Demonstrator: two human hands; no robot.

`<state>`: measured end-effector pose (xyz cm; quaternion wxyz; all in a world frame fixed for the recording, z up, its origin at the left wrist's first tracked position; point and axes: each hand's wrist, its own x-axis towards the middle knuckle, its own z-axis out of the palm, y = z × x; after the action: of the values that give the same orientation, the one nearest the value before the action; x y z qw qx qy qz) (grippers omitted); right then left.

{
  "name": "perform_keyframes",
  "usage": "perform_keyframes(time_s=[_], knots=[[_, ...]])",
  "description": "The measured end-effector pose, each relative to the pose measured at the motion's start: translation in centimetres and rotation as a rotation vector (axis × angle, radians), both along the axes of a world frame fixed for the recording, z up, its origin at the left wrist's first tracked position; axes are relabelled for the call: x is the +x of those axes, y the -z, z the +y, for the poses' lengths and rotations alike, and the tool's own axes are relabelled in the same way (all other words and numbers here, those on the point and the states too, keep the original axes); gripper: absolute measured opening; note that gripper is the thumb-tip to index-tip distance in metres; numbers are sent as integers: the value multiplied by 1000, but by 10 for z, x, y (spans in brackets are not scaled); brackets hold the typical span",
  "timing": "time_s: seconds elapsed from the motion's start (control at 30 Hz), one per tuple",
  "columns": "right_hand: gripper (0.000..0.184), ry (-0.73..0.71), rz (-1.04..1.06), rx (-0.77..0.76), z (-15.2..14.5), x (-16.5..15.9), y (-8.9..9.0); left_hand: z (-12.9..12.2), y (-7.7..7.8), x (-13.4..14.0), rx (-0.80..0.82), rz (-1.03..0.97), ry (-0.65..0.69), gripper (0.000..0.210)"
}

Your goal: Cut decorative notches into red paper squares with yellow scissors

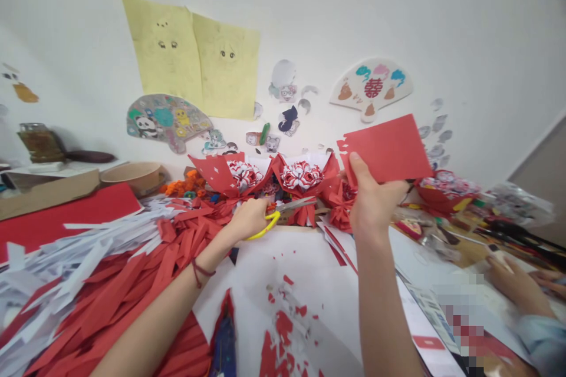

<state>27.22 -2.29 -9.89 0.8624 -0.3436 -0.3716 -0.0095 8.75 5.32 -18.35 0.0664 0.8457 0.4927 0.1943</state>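
My left hand (251, 217) is closed around a pair of scissors (268, 225) with yellow handles, the blades pointing right, short of the other hand. Raised at right, my right hand (374, 191) pinches a red sheet of paper (391, 150) between thumb and fingers. Small cutouts notch the sheet's left edge. Behind the hands stand paper bouquets wrapped in red, with red-and-white paper flowers (303, 175). Below lies a white sheet (327, 288) scattered with red paper scraps (283, 325).
Long red paper strips (145, 283) and white strips (106, 241) pile up at left. A round tan container (132, 175) stands behind them. At right, a co-worker's hand (517, 280) rests near papers and tools. Fan-shaped decorations (371, 87) and yellow drawings (225, 79) hang on the wall.
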Motion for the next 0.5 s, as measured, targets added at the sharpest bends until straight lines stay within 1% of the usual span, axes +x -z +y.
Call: perform_keyframes(time_s=[0.13,0.23,0.3,0.37,0.5], knots=[[43,50,-5,-43,-1,-3,0,-1,-7,-4,10,-98,-21,30],[44,12,-20,-88,-3,-3,-1,-5,-14,-7,25,-213,-54,29],[42,-80,-59,-141,-7,-2,-2,-7,-22,-9,32,-305,-72,27],[39,-207,-105,-214,-12,0,-4,-7,-32,-11,39,-403,-76,26],[32,-484,-174,-357,-21,9,-9,-2,-60,-9,39,-610,-72,27]])
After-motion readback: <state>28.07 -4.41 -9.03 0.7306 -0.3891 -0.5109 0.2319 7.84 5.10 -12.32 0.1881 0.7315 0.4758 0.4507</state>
